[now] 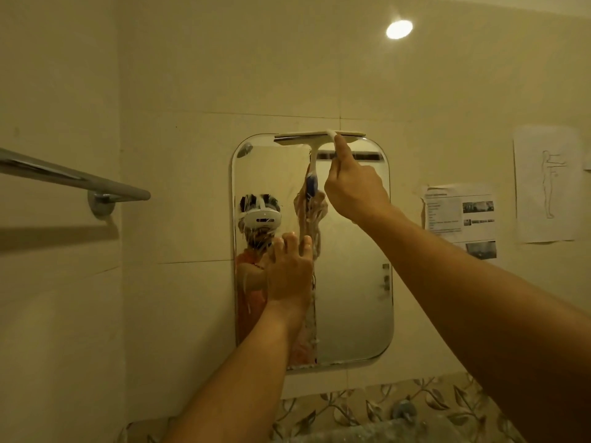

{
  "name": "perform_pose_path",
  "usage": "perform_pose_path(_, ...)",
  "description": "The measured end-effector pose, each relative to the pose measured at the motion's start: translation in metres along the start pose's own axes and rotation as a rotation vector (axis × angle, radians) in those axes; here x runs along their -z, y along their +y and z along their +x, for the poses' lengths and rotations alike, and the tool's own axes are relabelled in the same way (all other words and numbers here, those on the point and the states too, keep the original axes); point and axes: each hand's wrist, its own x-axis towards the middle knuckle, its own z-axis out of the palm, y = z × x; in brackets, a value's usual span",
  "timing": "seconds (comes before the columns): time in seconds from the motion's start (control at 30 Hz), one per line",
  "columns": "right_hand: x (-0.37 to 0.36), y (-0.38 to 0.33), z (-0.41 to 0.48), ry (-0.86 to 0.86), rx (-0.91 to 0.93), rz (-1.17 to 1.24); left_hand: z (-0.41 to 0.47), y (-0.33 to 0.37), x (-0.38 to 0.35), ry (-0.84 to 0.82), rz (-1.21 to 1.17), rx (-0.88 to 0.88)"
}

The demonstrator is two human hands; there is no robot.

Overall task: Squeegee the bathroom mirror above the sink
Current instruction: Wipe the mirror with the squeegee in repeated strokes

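Observation:
A rounded rectangular mirror (351, 298) hangs on the tiled wall, streaked with soapy drips down its left half and middle. A white squeegee (307, 137) lies with its blade across the mirror's top edge, right of centre. My right hand (355, 190) is shut on the squeegee's handle, index finger stretched up along it. My left hand (291, 273) presses flat on the glass, fingers spread, near the mirror's middle-left. The mirror reflects a person with a white headset and both arms.
A chrome towel bar (73, 179) juts from the wall at the left. Two paper sheets (460, 219) (547, 183) are stuck to the wall right of the mirror. A leaf-patterned tile strip (377, 407) runs below. A ceiling light (399, 28) glows above.

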Motion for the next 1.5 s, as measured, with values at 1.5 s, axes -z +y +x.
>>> perform_pose_path(1.5,-0.017,-0.038,-0.063,-0.073,-0.005,0.112,-0.037,-0.071,0.014,-0.081,0.006,-0.009)
